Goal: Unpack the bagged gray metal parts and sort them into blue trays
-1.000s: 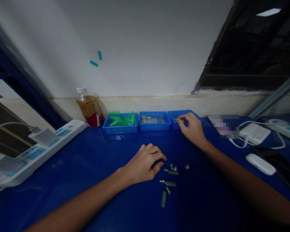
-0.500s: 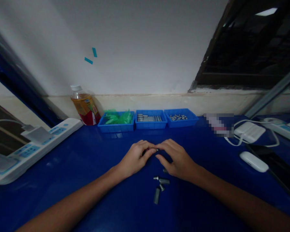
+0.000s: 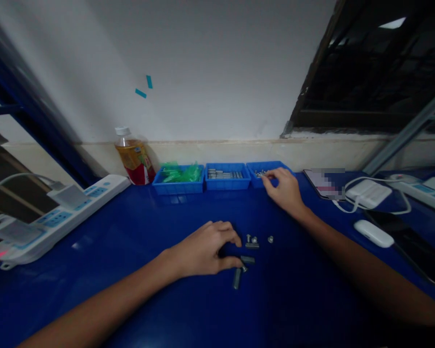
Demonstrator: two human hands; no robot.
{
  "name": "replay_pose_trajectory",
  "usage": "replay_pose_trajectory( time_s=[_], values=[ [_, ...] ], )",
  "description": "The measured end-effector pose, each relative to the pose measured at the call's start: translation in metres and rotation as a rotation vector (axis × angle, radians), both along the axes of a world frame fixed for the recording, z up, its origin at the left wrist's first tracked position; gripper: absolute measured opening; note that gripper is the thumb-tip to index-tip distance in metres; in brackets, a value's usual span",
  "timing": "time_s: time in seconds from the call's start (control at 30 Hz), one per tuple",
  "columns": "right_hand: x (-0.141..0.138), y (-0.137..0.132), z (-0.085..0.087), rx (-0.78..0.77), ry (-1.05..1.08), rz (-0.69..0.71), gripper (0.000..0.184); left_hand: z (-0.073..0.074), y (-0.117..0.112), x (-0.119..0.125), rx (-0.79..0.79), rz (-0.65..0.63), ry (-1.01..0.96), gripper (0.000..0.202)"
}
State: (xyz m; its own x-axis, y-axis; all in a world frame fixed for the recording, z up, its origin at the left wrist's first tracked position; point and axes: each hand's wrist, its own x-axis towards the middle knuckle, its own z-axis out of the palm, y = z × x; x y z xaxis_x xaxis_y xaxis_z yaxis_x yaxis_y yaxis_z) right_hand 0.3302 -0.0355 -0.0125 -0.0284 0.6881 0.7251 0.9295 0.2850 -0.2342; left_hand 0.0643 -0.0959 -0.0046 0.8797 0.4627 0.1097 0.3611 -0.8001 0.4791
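My left hand [image 3: 208, 249] is low over the blue table, thumb and fingers apart. Its thumb tip is close to a small screw [image 3: 244, 268] and a metal hex standoff [image 3: 248, 260]. Another hex standoff [image 3: 237, 279] lies nearer to me, and a third standoff [image 3: 252, 245] lies farther back beside two screws [image 3: 254, 239]. One loose screw [image 3: 270, 239] stands to their right. At the right blue tray [image 3: 258, 183] of screws, my right hand [image 3: 284, 189] reaches over the front rim. Its thumb and fingertips pinch together; whatever is between them is too small to make out.
A middle tray [image 3: 227, 183] holds metal standoffs, and the left tray [image 3: 179, 188] holds green plastic bags. Behind stands a drink bottle [image 3: 136, 162]. A power strip [image 3: 63, 212] runs along the left. Phones [image 3: 413, 246], a white case [image 3: 373, 233] and a charger [image 3: 369, 193] lie right.
My right hand has moved away from the left, forward and right to the screw tray. My left hand has come nearer and opened. More screws and a standoff now show on the table.
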Motion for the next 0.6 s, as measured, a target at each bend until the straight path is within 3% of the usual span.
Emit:
replay_pose_trajectory(
  time_s=[0.13, 0.23, 0.33, 0.47, 0.6],
  values=[
    [0.032, 0.034, 0.003, -0.076, 0.063, -0.229, 0.020, -0.002, -0.001, -0.002, 0.073, -0.004, 0.033, 0.011],
    [0.023, 0.028, 0.006, -0.071, 0.048, -0.225, 0.024, -0.009, 0.008, -0.001, 0.068, 0.027, -0.068, 0.014],
    [-0.010, -0.006, 0.005, -0.045, 0.013, 0.034, 0.019, -0.014, 0.021, 0.002, -0.106, 0.112, -0.251, 0.014],
    [-0.059, -0.057, -0.004, -0.136, -0.034, 0.422, 0.014, -0.018, 0.032, 0.008, -0.604, 0.270, -0.581, 0.014],
    [-0.080, -0.076, -0.008, -0.105, 0.003, 0.546, 0.005, -0.019, 0.029, 0.012, -0.987, 0.304, -0.783, 0.028]
  ],
)
